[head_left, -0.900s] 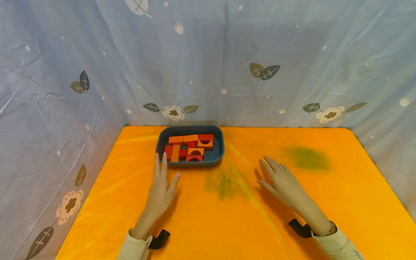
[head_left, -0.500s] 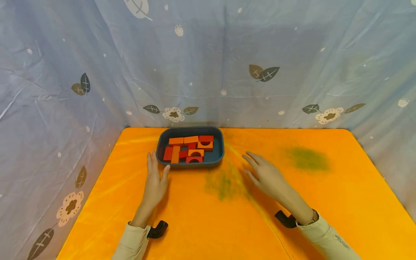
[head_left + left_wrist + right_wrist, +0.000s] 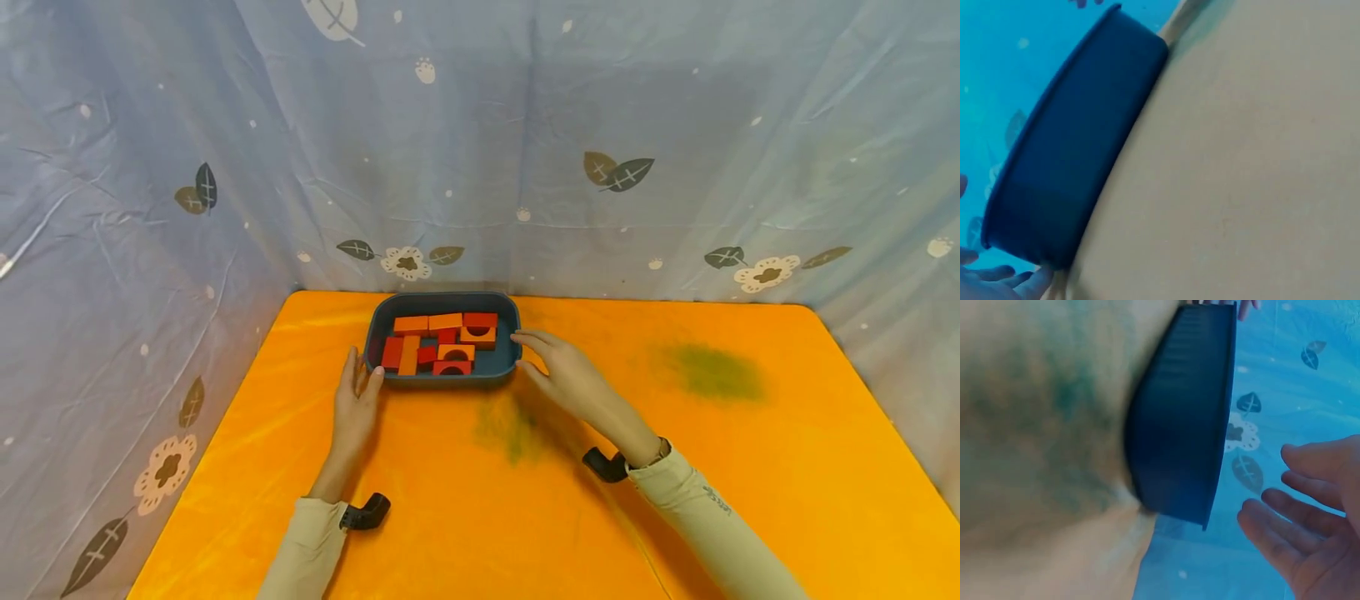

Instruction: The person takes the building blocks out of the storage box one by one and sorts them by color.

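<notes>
A dark blue rectangular tub (image 3: pixel 450 382) stands at the back of the orange-covered table. Inside lie several toy building blocks, among them a plain orange block (image 3: pixel 408 356), a red block (image 3: pixel 392 354) and arch-cut ones. My left hand (image 3: pixel 355 417) is at the tub's left end, thumb by the front corner; in the left wrist view its fingertips appear to touch the end wall low down. At the right end is my right hand (image 3: pixel 573 383), its fingertips by the rim. The right wrist view shows these fingers loosely bent, with a gap to the tub wall.
A pale blue curtain (image 3: pixel 480 150) printed with leaves and flowers hangs close behind the tub and along both sides. The orange cloth (image 3: pixel 480 500) has a greenish patch (image 3: pixel 716 372) on the right. A black wrist device (image 3: pixel 366 512) sits at each cuff.
My right hand has moved left across the table to the tub's right end. My left hand has shifted slightly left, to the tub's left end. The tub and blocks have stayed put.
</notes>
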`<state>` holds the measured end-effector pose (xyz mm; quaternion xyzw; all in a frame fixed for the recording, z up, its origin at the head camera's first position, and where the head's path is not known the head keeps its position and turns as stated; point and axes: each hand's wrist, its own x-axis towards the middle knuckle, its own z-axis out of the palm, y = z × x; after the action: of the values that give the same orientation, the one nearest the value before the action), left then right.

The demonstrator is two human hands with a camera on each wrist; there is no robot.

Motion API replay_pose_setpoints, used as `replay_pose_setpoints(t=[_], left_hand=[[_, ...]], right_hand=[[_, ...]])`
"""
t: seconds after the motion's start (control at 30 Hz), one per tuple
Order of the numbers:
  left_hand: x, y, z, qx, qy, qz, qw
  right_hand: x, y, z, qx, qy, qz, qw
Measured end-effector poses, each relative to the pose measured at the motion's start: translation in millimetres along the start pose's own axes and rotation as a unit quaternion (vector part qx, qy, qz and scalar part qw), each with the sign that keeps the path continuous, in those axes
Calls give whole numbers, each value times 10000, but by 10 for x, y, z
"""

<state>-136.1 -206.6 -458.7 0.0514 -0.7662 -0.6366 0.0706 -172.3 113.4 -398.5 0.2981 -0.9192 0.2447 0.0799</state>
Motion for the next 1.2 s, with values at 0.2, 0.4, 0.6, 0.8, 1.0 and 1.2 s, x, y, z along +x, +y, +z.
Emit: replay_pose_setpoints(t=[0.2,0.4,0.6,0.8,1.0,1.2], left_hand=[[26,-50,35,-77,144,-138,9998],[87,-69,82,-60,238,-76,9997],[115,-61,69,-133,390,-152,9990],[123,-42,71,-75,300,-220,9993],[141,-39,52,-82,231,-159,9996],[122,-78,21,-89,216,-196,9995]], right_hand=[[269,-87,121,-43,-531,-257,9982],[558,-71,244,-99,-957,-100,9953],[789,-9,414,-690,-1109,-131,9913],[884,8,533,-1177,-1277,254,9845],[926,0,576,-1351,-1214,307,9829],[923,-23,562,-1340,-1111,217,9845]])
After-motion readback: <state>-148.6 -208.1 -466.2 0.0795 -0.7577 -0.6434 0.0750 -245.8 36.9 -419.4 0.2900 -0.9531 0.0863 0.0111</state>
